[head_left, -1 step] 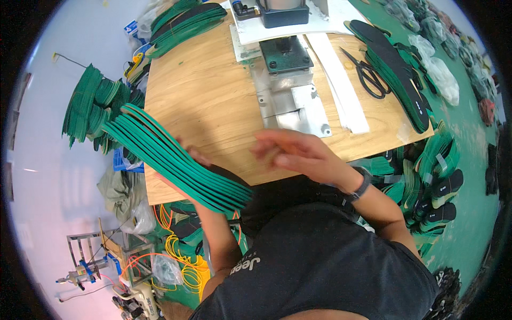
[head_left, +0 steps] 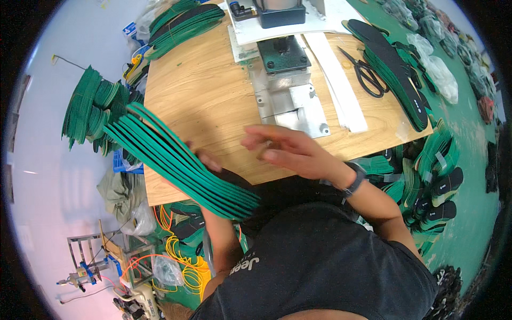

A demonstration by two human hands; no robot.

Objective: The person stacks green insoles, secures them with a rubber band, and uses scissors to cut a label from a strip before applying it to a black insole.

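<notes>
A thick stack of green insoles with dark faces lies tilted across my left hand, over the table's front left edge. The fingertips of that hand curl over the stack's far side; its palm is hidden under the stack. My right hand hovers right of the stack, near the front of the table, apart from it. Its fingers are loosely bent and spread, slightly blurred, with nothing visible in them. Beyond it stands a metal press fixture with a black block above a silver base plate.
On the wooden table lie black scissors, white strips and insole stacks at the far left and right. More insole bundles are piled left of the table. Orange and yellow hoses run below.
My right hand has moved slightly left, toward the stack. The near end of the insole stack has shifted a little right and down, and its layers look more fanned.
</notes>
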